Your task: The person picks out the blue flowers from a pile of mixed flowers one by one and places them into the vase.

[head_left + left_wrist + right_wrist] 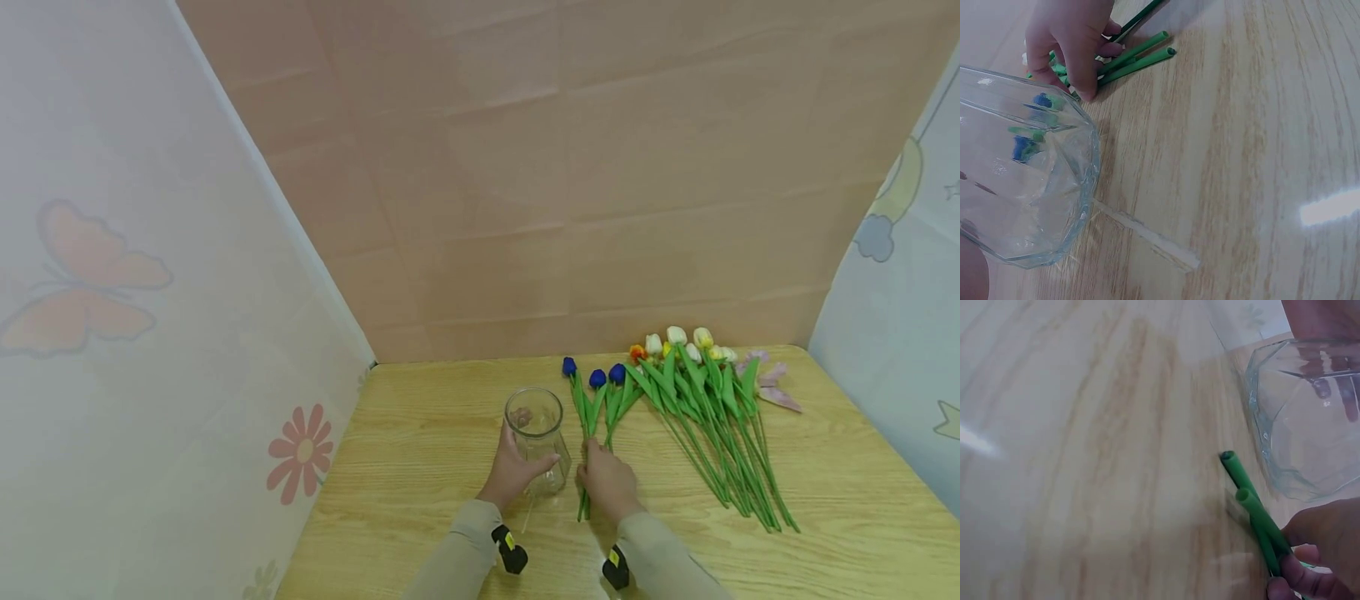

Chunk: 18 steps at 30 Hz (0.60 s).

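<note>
Head view: a person's two hands work over a pale wood-grain surface [420, 433]. The left hand [517, 477] holds a clear glass vase [552, 440], thumb across the near side and fingers around the far side; the vase's round opening faces up. Just beside it, the right hand [609, 483] grips green stems [585, 505], fingers closed narrowly around them. Three blue tulips [597, 378] point away from the person, beyond that hand; whether all three are held, I cannot tell. To the right lies a fanned pile of flowers [697, 392] in white, yellow and orange, with a pinkish-purple bloom [776, 387] at its right edge. Behind stands a plain brownish backdrop [450, 208]; the left panel [187, 208] carries a printed butterfly and a red flower.

Left wrist view: the vase's faceted base fills the left side, blue blooms showing through the glass. Above it, the right hand's bent fingers hold the stems close to the surface, green ends poking out. A pale streak [1154, 237] crosses the wood beside the base.

Right wrist view: two hollow green stem ends jut from the right hand's pinched fingers, low at right. The vase's base is just above them, with the left hand's fingers visible through the glass.
</note>
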Each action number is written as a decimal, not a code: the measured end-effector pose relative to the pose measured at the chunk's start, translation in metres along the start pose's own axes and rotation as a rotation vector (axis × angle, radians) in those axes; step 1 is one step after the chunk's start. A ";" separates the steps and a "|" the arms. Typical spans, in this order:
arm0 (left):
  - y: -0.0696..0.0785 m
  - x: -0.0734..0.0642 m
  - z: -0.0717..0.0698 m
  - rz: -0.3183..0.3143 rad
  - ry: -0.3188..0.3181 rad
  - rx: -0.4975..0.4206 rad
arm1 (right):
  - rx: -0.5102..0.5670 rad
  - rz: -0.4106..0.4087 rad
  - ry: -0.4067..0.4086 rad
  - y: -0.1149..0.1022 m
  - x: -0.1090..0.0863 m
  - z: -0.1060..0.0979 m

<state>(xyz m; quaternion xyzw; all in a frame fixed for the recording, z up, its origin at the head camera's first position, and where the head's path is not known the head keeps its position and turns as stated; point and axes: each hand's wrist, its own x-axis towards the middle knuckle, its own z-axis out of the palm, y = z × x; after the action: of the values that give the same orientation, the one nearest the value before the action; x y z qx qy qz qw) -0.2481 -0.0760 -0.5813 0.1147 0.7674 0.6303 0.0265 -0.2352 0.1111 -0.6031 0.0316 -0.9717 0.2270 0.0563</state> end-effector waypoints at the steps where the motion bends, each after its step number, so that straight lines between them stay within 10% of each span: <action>1: 0.000 0.000 0.000 0.000 0.001 0.000 | 0.001 -0.001 -0.004 0.000 0.000 0.000; 18: 0.000 0.001 -0.002 -0.003 0.000 -0.005 | 0.160 0.086 -0.114 -0.001 -0.003 -0.011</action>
<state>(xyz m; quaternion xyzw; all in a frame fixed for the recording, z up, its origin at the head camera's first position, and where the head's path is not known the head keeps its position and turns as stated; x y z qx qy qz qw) -0.2491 -0.0776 -0.5809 0.1136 0.7659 0.6323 0.0276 -0.2312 0.1149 -0.5928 0.0073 -0.9526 0.3039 -0.0115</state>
